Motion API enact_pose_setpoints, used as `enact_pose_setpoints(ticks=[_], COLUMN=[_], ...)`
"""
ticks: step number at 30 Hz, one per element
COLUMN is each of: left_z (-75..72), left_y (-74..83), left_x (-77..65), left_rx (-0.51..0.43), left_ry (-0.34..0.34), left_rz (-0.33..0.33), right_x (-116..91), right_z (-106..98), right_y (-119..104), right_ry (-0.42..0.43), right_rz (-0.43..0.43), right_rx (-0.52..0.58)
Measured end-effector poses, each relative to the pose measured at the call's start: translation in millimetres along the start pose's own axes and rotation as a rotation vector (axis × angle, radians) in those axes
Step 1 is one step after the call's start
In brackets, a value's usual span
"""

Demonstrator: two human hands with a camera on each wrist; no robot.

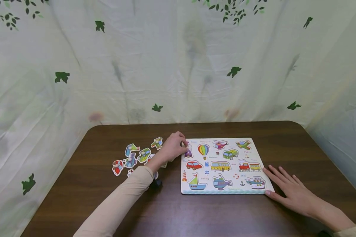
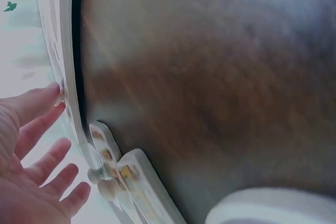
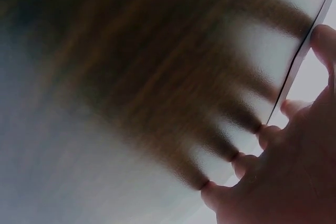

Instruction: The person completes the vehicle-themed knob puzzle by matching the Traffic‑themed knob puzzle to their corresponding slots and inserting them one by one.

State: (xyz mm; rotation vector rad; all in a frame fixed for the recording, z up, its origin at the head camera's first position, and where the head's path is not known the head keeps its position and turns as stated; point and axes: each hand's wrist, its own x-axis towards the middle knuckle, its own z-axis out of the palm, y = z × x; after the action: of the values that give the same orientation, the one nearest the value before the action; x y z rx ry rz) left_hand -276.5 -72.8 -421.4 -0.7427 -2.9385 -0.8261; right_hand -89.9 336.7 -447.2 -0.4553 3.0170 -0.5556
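A white puzzle board (image 1: 238,191) with vehicle pictures lies on the table. At its upper left corner my left hand (image 1: 173,146) pinches a small knob between thumb and index finger, over the purple rocket piece (image 1: 189,153). In the left wrist view the other fingers of that left hand (image 2: 31,156) are spread apart from the board (image 2: 65,35). My right hand (image 1: 296,194) lies with fingers extended at the board's lower right edge. The right wrist view shows the right hand's (image 3: 283,166) fingertips on the table and its thumb against the board's edge.
Several loose knobbed vehicle pieces (image 1: 130,160) lie left of the board, partly hidden by my left forearm. They include a green vehicle piece (image 1: 144,155) and a plane piece (image 1: 157,143). A leaf-print curtain (image 1: 178,82) hangs behind the brown table (image 1: 213,214).
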Motion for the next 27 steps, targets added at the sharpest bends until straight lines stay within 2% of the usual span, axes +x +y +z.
enact_pose_setpoints(ticks=[9,18,27], left_z=[-2.8,-2.1,-6.9], left_y=[-1.4,-5.0,-9.6], left_x=[2.6,3.0,-1.3], left_rx=[-0.003,-0.070,-0.116], left_ry=[-0.044,-0.062,-0.013], left_rz=[0.027,-0.031,-0.009], right_x=[1.7,1.3,1.4], right_z=[-0.1,0.5,1.3], right_y=[0.0,0.8,1.6], right_ry=[-0.003,-0.011,-0.006], right_rz=[-0.003,0.008,0.005], right_rx=[-0.020,-0.004,-0.002])
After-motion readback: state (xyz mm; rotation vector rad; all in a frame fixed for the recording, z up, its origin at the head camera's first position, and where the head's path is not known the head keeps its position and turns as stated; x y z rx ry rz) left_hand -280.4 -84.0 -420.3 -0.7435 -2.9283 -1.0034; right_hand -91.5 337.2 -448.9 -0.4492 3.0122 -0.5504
